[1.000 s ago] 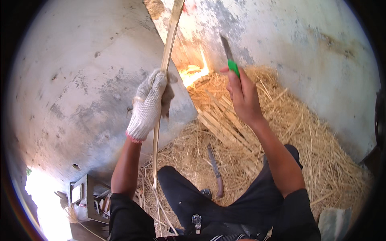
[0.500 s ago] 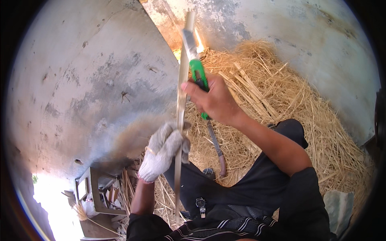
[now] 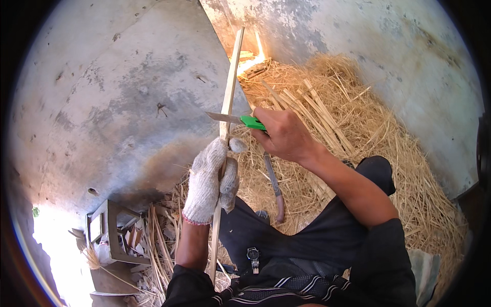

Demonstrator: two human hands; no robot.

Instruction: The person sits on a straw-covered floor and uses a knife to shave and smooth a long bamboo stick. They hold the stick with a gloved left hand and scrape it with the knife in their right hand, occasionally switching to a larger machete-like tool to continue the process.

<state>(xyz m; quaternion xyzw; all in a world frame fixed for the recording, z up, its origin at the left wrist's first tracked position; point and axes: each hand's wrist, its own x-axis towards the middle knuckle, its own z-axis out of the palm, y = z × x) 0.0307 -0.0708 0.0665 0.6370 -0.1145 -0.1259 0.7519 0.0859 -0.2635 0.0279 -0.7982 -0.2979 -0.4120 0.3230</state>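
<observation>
A long, pale, flat strip that looks like split bamboo (image 3: 232, 82) runs upright in front of me. My left hand (image 3: 207, 176), in a white knitted glove, is closed round it below the middle, and its lower end passes beside my left forearm. My bare right hand (image 3: 284, 133) grips a green-handled utility knife (image 3: 252, 122). The knife's blade lies across the strip just above the glove, its tip pointing left. Whether the edge bites into the strip I cannot tell.
Fine straw-like shavings (image 3: 399, 138) heap over the floor to the right, with several split strips (image 3: 322, 115) on top. A long knife with a brown handle (image 3: 279, 207) lies between my legs. A grey cabinet-like frame (image 3: 115, 235) stands at lower left, beside thin strips (image 3: 159, 240).
The knife has come down along the strip and turned from pointing upward to lying across it. The strip now leans to the right at its top. My left hand keeps hold of it.
</observation>
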